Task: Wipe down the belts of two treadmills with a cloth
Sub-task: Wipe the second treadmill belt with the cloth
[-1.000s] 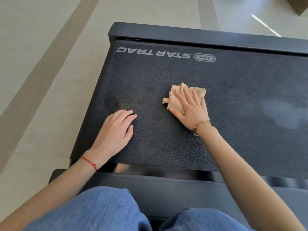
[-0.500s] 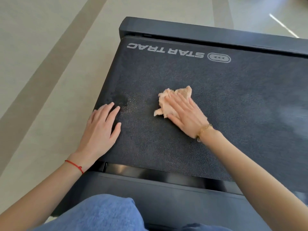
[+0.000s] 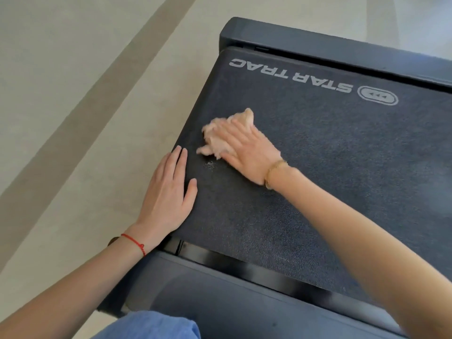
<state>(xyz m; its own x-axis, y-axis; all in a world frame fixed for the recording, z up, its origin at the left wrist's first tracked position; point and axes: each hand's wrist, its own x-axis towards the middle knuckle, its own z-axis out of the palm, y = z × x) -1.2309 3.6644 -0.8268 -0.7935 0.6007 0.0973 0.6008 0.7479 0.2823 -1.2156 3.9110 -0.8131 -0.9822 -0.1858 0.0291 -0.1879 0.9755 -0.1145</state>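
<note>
The right hand [image 3: 247, 152] is pressing flat on the cloth [image 3: 220, 140] near the belt's [image 3: 342, 167] left edge. The left hand [image 3: 168, 192] is resting flat, holding nothing. Only 1 treadmill is showing, so lots is probably left.

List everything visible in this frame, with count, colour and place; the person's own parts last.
treadmill belt: one, dark grey, white STAR TRAC lettering at far end
treadmill frame: one, black, around the belt
cloth: one, peach, crumpled on belt near its left edge
floor: beige with darker stripes
red string: one, left wrist
gold bracelet: one, right wrist
blue trousers: bottom edge
left hand: flat on belt's left edge
right hand: pressing cloth with straight fingers
</note>
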